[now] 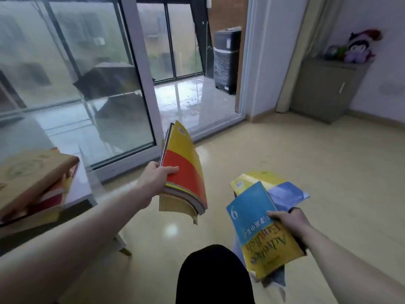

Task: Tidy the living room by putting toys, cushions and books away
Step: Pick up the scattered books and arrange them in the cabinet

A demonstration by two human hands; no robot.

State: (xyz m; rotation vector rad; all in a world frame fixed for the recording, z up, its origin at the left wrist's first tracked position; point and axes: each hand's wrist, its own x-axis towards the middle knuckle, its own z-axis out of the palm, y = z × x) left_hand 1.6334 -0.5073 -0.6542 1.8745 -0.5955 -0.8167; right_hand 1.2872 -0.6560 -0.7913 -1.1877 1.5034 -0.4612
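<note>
Closest to the camera, a black-clad knee (213, 275) sat low in the frame, between the two forearms. Just to its right, the right hand (289, 220) gripped a fanned bundle of books, thumb pressed on top of the blue book (249, 213) marked with a large 6, fingers curled underneath. Under that blue cover lay a yellow English book (274, 251), and beyond the hand a pale blue-violet book (285, 195) and another yellow one (252, 179) spread out from the same bundle.

Over on the other side, the left hand (156, 177) was raised higher and further forward, clamped on a thick stack of books (185, 172). Thumb on the orange-and-yellow top cover, fingers behind it, and the stack stood nearly on edge, its lower end drooping and curling downward.

Left of the left forearm, a pile of books (32, 183) with a tan cover on top rested on a white table (82, 189), well apart from the hand.

Ahead of both hands ran the glossy yellowish floor (306, 161) up to a sliding glass door (122, 84). Far off beyond the right hand, a grey cabinet (328, 88) stood against the wall with a purple plush doll (359, 48) on top.
</note>
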